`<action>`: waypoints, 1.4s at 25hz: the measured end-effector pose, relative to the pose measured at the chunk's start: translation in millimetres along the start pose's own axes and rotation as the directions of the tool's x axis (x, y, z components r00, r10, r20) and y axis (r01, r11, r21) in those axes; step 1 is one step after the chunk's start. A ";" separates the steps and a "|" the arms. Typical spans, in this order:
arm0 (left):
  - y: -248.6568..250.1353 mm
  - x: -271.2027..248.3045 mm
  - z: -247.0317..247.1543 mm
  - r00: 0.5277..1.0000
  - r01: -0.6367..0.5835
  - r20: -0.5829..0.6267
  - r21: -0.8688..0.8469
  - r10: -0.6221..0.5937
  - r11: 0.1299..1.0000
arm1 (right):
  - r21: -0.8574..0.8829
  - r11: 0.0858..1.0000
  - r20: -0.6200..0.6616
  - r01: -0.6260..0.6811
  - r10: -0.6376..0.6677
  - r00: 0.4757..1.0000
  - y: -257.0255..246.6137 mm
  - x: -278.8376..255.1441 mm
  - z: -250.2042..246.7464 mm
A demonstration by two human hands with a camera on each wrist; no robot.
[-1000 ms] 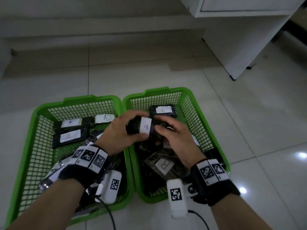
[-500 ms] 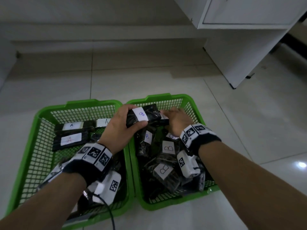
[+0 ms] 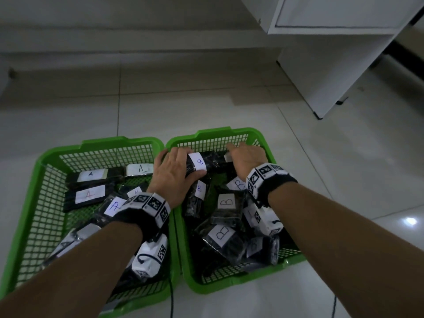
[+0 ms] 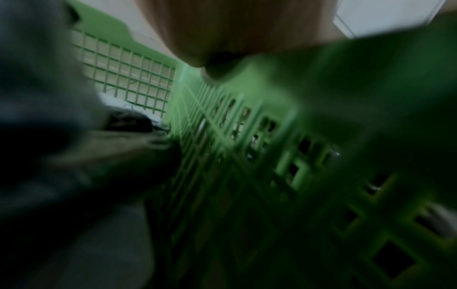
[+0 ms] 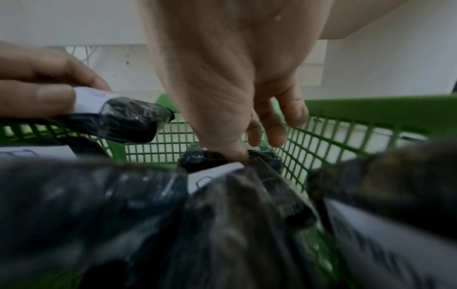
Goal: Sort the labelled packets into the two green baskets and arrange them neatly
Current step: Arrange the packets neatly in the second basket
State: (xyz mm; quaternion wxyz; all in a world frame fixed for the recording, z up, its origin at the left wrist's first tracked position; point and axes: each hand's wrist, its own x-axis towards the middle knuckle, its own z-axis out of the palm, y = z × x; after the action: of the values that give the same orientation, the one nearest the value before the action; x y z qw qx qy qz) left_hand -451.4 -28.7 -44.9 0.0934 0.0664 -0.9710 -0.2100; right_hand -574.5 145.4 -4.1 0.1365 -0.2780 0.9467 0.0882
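- The 2 green baskets sit side by side on the tiled floor: the left basket [image 3: 57,157] holds packets marked A, the right basket [image 3: 257,136] holds packets marked B.
- The left hand [image 3: 172,177] reaches across into the right basket, its fingers and thumb wrapped round a black packet with a B label [image 3: 202,165], held above the far end of that basket.
- The right hand [image 3: 247,159] is at the far wall of the right basket; its fingers [image 5: 277,129] hang loosely extended while the thumb presses down on a packet already lying there [image 5: 205,160]. It grips nothing that I can see.
- Sorting looks largely done: every label I can read matches its basket.
- Arranging is at an early stage. About 3 A packets [image 3: 91,176] lie flat in rows at the far end of the left basket; the rest are jumbled nearer the person.
- In the right basket the loose B packets [image 3: 226,203] lie tilted and overlapping, so most of the tidying is left.
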 end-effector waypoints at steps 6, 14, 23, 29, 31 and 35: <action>2.6 -0.3 0.0 1.000 0.015 0.024 0.066 -0.017 0.998 | 0.123 0.983 -0.320 -0.136 0.169 0.932 25.0 -27.2 -10.8; 14.3 34.2 -25.1 0.981 -0.062 0.195 0.405 -0.020 0.912 | 0.415 0.868 0.201 -0.273 0.206 0.958 54.5 -47.7 17.5; 25.5 45.4 -17.4 0.959 -0.165 0.281 0.441 0.039 0.882 | 0.424 0.860 0.160 -0.285 0.238 0.958 50.6 -42.5 25.8; 22.4 48.0 -16.1 0.946 -0.146 0.323 0.325 0.035 0.934 | 0.431 0.851 0.167 -0.299 0.251 0.954 48.4 -45.2 21.4; 20.6 52.2 -18.3 0.936 -0.131 0.351 0.305 0.017 0.943 | 0.444 0.852 0.177 -0.278 0.221 0.959 50.4 -47.4 19.9; 15.9 46.5 -16.1 0.908 -0.133 0.418 0.216 0.032 0.967 | 0.425 0.860 0.158 -0.284 0.238 0.958 50.3 -46.9 21.1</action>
State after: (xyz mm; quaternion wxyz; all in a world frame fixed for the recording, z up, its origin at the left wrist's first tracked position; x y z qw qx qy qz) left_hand -494.7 -28.5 -16.6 -0.1129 -0.0098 -0.9889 -0.0965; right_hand -559.9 215.9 -5.0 0.2302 -0.1040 0.9626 -0.0981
